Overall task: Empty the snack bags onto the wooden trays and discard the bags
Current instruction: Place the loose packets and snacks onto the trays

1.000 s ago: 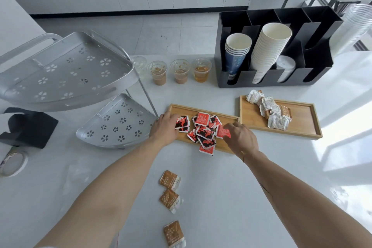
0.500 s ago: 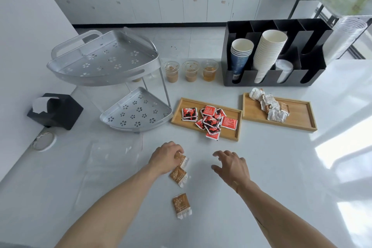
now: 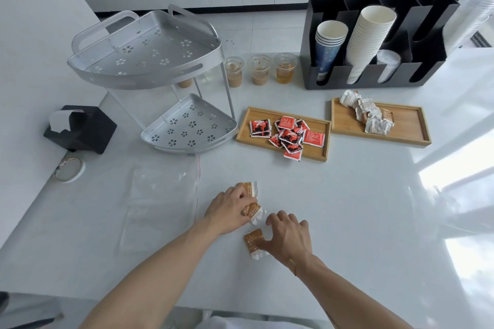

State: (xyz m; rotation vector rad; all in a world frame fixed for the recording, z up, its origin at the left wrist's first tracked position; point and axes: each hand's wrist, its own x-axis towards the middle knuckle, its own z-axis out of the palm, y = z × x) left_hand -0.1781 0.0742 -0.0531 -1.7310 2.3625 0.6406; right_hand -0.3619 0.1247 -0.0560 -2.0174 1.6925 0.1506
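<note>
Under my left hand [image 3: 229,210] two brown snack packets [image 3: 251,209] are lying on the white bench [image 3: 361,208]; my fingers are curling over them, gripping. Just to the right, my right hand [image 3: 290,238] is pinching a third brown packet [image 3: 253,242] by its edge. Beyond both hands, two wooden trays are sitting side by side: the nearer tray [image 3: 315,153] carrying red packets [image 3: 287,135], the right one [image 3: 409,125] carrying white wrapped snacks [image 3: 366,115]. Left of my left hand, a clear empty bag [image 3: 160,195] is lying flat.
</note>
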